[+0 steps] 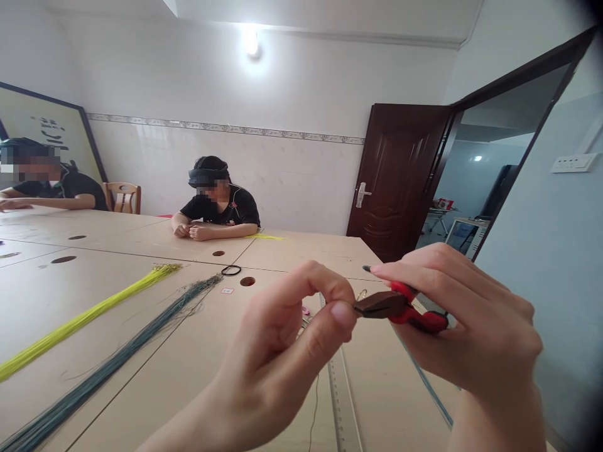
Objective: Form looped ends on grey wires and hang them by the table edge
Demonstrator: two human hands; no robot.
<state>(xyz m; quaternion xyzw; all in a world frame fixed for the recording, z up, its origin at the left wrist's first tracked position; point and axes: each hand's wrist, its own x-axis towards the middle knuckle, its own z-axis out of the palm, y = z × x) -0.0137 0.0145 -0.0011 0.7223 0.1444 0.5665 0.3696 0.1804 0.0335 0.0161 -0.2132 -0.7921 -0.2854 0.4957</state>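
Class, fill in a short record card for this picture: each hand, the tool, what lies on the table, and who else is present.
Right hand: closed on red-handled pliers
Left hand: thumb and forefinger pinched at the pliers' tip; item too small to tell
Table: yellow wires, dark green wires, ruler, black ring
Others: one person seated opposite, another at far left

One yellow wire bundle [89, 317], one dark green wire bundle [117, 361]. One red-handled pliers [400, 309], one black elastic loop [230, 270], one metal ruler [342, 395].
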